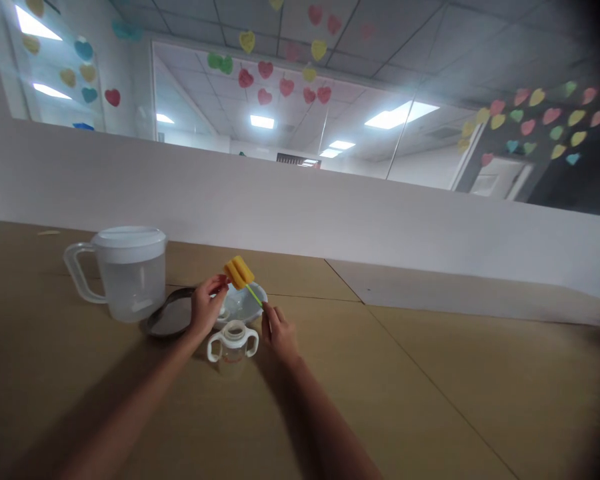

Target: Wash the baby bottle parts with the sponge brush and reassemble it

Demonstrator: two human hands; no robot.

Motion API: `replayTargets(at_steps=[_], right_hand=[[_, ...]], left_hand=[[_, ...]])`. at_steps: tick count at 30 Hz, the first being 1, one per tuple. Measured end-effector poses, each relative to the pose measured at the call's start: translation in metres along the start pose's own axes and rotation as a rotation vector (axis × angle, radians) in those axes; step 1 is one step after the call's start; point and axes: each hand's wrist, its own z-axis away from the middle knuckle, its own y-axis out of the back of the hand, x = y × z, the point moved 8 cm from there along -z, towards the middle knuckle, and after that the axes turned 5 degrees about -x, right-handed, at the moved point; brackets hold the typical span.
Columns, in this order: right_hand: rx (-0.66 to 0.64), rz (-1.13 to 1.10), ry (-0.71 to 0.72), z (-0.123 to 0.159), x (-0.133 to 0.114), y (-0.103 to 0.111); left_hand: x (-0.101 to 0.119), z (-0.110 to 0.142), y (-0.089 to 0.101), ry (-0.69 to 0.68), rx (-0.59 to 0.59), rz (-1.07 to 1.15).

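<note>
A sponge brush with a yellow foam head and a thin green handle is raised over a small white bowl. My right hand pinches the low end of the handle. My left hand has its fingertips closed against the yellow foam head. Between my wrists stands a clear baby cup with two white handles and no lid.
A clear plastic pitcher with a white lid stands at the left on the brown table. A dark round plate lies beside it. A low white partition runs behind the table.
</note>
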Motion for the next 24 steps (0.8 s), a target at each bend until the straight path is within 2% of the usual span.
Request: replayTargets(at_steps=[2,4,7,10,15,22,24], right_hand=[[-0.023,-0.004,-0.034,0.001,0.003,-0.004],[0.015,-0.012,-0.078,0.001,0.007,-0.002],[0.071,-0.025,-0.041,0.002,0.006,0.001],[0.036,-0.001,0.001,0.002,0.002,-0.002],[0.014,0.069,-0.073,0.001,0.013,-0.004],[0.041,0.104,0.071,0.005,0.002,-0.002],[0.010,0.132,0.098,0.006,0.000,-0.004]], left_hand=[[0.000,0.001,-0.002,-0.003,-0.018,0.009],[-0.001,0.003,-0.004,-0.001,-0.041,0.010],[-0.002,0.004,-0.006,-0.003,-0.055,0.015],[-0.001,0.005,-0.006,-0.019,-0.049,0.010],[0.003,0.007,-0.004,-0.069,-0.042,-0.067],[0.001,0.006,-0.004,-0.069,-0.055,-0.148],[0.001,0.006,-0.003,-0.074,-0.048,-0.199]])
